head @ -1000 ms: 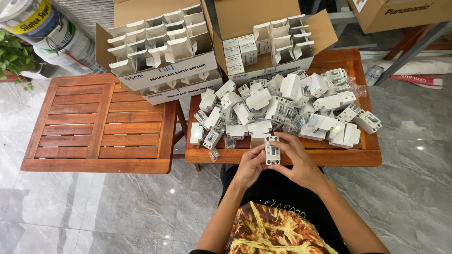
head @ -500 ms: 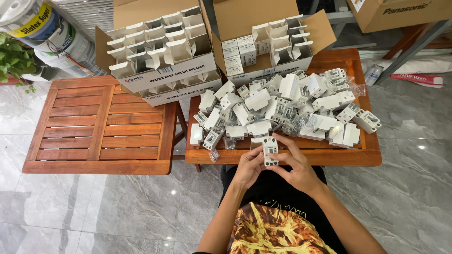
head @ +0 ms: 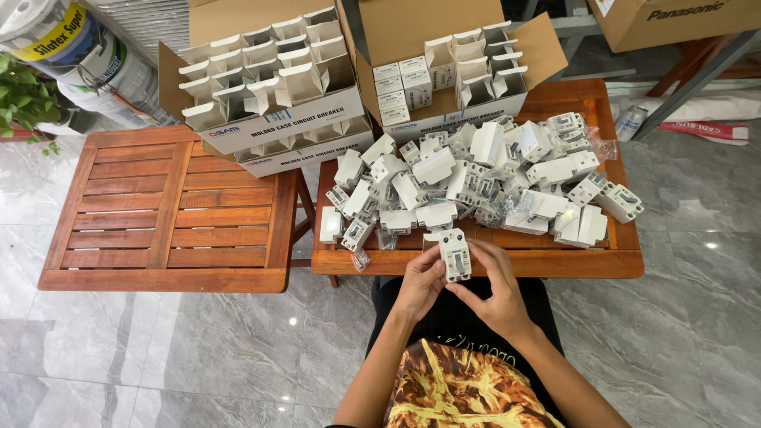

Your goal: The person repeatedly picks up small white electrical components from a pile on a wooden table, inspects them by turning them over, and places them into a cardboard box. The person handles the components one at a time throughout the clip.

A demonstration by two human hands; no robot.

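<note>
Tables first: on the wooden table [head: 555,261] a heap of breakers [head: 483,178] sits close behind my work. My left hand [head: 418,287] and right hand [head: 493,295] both pinch one white breaker [head: 456,254] over the near edge (fingertips only), so I'd best hold it upright and square.

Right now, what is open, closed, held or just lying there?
Small white plastic breaker: held upright between both hands.
Left hand: gripping its left side.
Right hand: gripping its right side.
Pile of white breakers: loose on the wooden table.
Two brown cardboard cartons: flaps open.
Slatted wooden table: bare.
</note>
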